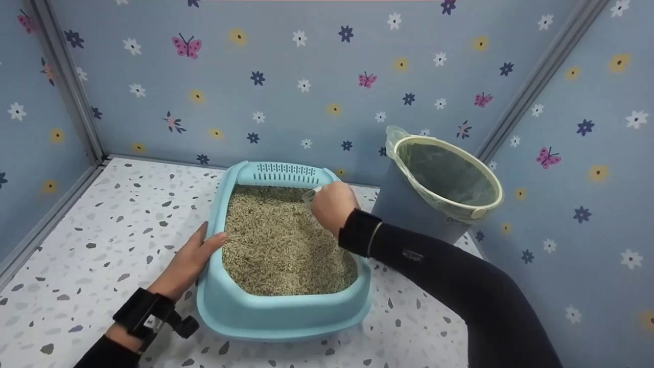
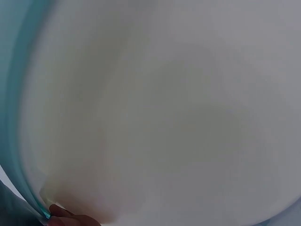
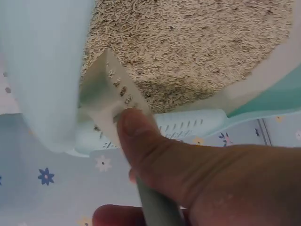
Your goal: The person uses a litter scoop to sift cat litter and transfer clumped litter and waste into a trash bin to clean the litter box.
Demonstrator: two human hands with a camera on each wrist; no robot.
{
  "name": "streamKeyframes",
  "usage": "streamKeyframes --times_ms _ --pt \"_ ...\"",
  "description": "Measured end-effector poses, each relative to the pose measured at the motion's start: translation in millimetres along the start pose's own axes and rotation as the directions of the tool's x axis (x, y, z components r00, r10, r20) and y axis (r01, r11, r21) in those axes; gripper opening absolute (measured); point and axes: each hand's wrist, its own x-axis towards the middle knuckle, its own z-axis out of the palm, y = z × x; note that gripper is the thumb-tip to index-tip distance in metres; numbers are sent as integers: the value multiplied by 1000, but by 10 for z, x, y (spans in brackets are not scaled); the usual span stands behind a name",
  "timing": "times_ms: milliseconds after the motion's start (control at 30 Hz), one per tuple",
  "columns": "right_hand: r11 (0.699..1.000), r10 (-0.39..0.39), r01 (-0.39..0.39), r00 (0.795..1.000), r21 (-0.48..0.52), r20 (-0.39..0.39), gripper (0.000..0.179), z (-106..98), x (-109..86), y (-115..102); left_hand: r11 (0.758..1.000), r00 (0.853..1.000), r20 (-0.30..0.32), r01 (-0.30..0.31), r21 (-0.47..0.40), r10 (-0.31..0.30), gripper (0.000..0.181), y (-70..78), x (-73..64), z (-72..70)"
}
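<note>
A light-blue litter box (image 1: 286, 317) filled with tan pellet litter (image 1: 281, 235) stands on the speckled surface. My left hand (image 1: 191, 258) grips its left side wall, thumb over the rim and fingers outside. Over the box's far right part, my right hand (image 1: 334, 204) holds a grey-green litter scoop (image 3: 101, 94) by its handle. In the right wrist view the thumb presses along the scoop near its slotted blade, which is tilted above the litter by the side wall. A blurred pale surface fills most of the left wrist view, with fingertips (image 2: 70, 219) at its lower left.
To the right of the box stands a grey-blue bin with a cream rim (image 1: 493, 184) and a translucent liner bag (image 1: 396, 137). Flower-and-butterfly panels (image 1: 286, 61) enclose the back and both sides. White speckled surface (image 1: 117, 220) lies left of the box.
</note>
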Motion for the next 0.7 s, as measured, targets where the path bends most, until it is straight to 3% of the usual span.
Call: streamKeyframes --times_ms 100,200,267,367,500,700 --pt "1000 7 -5 993 -16 115 44 -23 79 -121 1000 1000 -7 -10 -2 10 80 -9 -1 4" --pt "1000 9 -10 972 1 236 36 -61 115 -239 1000 1000 -22 -18 3 18 79 -13 -3 2" --pt "1000 20 -25 961 13 277 38 -83 110 -316 1000 1000 -22 -21 -2 21 80 -16 -2 4" --pt "998 46 -56 973 40 227 47 -91 63 -411 1000 999 -27 -17 -6 17 80 -17 3 10" --pt "994 12 -31 985 109 170 47 -64 57 -492 1000 999 -31 -14 -15 14 80 -16 3 10" --pt "990 -30 -5 971 144 238 45 19 188 -568 999 999 -36 -18 -33 16 80 -13 1 10"
